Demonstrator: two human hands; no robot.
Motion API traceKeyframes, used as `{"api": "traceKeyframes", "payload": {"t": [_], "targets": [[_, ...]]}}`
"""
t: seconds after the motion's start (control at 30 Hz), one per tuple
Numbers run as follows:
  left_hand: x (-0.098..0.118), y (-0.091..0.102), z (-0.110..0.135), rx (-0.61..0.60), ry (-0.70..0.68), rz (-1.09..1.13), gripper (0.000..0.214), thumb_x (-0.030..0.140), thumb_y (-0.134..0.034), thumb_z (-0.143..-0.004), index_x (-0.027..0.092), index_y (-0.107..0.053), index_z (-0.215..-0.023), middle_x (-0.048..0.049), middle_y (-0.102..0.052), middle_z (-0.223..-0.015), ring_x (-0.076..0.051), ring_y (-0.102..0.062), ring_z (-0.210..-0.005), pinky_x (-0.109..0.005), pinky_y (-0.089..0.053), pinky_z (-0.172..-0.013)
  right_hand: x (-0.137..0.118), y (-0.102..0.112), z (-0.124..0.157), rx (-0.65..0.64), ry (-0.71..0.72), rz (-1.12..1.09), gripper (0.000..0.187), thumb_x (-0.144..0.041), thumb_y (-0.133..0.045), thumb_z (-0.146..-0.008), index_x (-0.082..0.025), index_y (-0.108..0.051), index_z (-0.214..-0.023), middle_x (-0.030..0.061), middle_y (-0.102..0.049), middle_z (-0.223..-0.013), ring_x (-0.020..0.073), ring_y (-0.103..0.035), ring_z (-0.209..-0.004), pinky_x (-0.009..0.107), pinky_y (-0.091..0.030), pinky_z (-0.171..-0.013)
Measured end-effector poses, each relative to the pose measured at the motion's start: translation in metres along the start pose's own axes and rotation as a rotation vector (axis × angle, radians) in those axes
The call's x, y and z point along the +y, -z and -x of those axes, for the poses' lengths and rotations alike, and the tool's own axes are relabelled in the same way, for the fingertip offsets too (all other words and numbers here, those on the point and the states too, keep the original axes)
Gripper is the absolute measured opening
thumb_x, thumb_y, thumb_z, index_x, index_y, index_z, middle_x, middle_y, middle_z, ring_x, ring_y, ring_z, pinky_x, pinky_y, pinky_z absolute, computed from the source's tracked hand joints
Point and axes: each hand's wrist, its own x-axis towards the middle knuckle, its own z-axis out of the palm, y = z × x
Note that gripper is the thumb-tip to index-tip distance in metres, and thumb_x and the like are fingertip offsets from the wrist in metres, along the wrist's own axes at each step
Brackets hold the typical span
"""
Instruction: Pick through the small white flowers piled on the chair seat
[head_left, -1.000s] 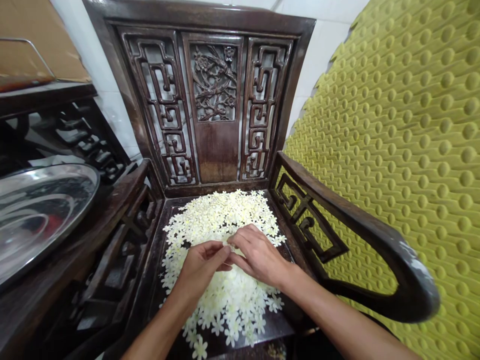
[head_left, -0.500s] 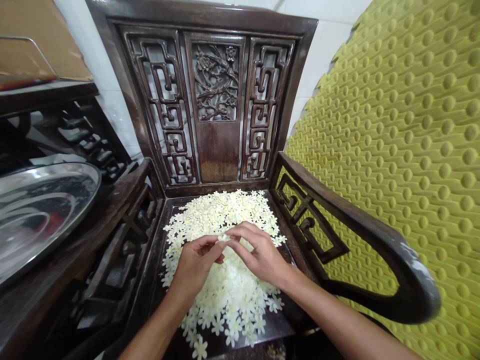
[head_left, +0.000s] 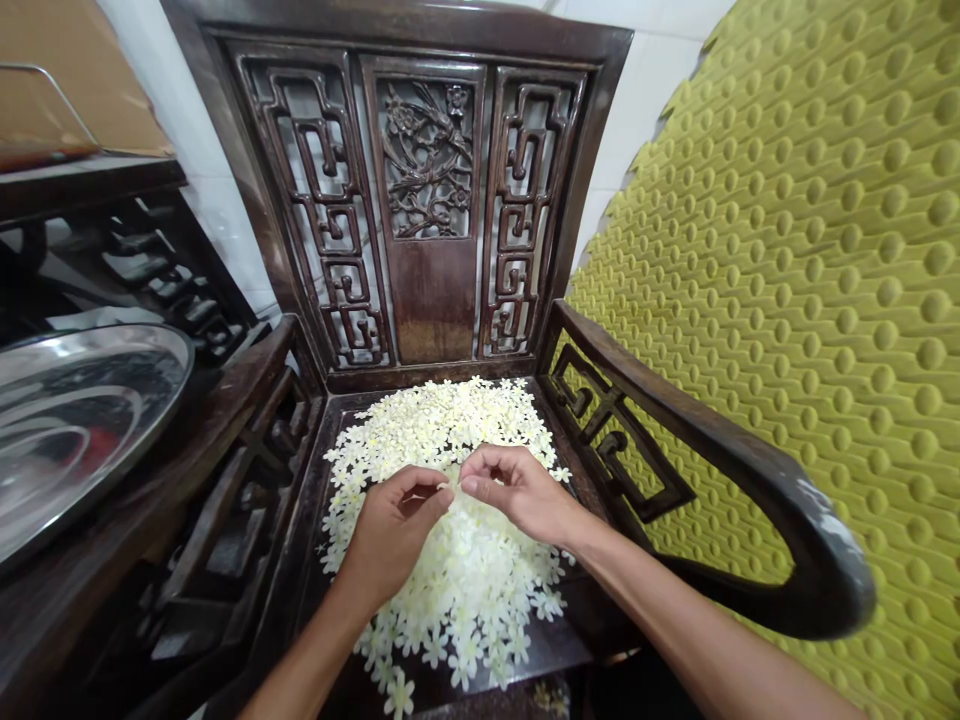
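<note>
While hovering over the blossom heap on the chair seat, left hand pinched shut on one blossom, right hand curled just beside, grip unclear; steel tray at 9 o'clock; risk: blossom dropped or torn by slack or hard pinch

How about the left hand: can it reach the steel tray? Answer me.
Probably yes: only the carved wooden armrest stands between the left hand and the steel tray, so it must lift over.

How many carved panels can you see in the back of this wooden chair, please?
3. A lattice panel is on the left, a panel carved with a blossom branch is in the middle, and a second lattice panel is on the right. None seems hidden.
</note>
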Motion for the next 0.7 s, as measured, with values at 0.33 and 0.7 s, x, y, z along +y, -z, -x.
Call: {"api": "traceKeyframes", "payload": {"t": [0.33, 0.7], "targets": [[-0.009, -0.009, -0.001, 0.143, 0.146, 0.422, 0.028, 0.026, -0.084, -0.071, 0.017, -0.071, -0.094, -0.0018, -0.074, -0.085, -0.017, -0.069, -0.085, -0.033, -0.056, -0.087, 0.002, -0.011, -0.001, 0.076, -0.047, -0.192, 0.029, -0.044, -0.077, -0.078, -0.016, -0.070, -0.078, -0.0002, -0.064, -0.074, 0.0137, -0.056, -0.069, 0.028, -0.043, -0.069], [-0.007, -0.021, 0.005, 0.171, 0.243, 0.613, 0.028, 0.029, -0.089, -0.064, 0.015, -0.078, -0.085, -0.0059, -0.080, -0.091, -0.022, -0.073, -0.091, -0.040, -0.055, -0.097, 0.009, -0.023, 0.000, 0.128, -0.058, -0.354, 0.028, -0.042, -0.080, -0.076, -0.016, -0.073, -0.083, 0.0017, -0.070, -0.076, 0.0146, -0.062, -0.070, 0.029, -0.048, -0.072]]}}
